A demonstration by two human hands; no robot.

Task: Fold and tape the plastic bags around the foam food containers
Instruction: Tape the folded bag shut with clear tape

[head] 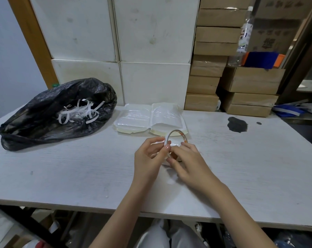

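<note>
Both hands hold a thin roll of tape (175, 132) upright just above the table's middle. My left hand (149, 154) pinches the roll's left side with its fingertips. My right hand (185, 162) grips the roll's lower right part, thumb against its edge. Behind the roll lie two flat stacks of clear plastic bags with foam pieces, one on the left (133, 119) and one on the right (167, 119), side by side near the wall. A small clear plastic piece under my hands is mostly hidden.
A black rubbish bag (49, 113) holding white paper strips (80, 111) sits at the table's left. A dark stain (237, 124) marks the white table (80, 169) at the right. Cardboard boxes (248, 90) and a plastic bottle (243, 38) stand behind on the right.
</note>
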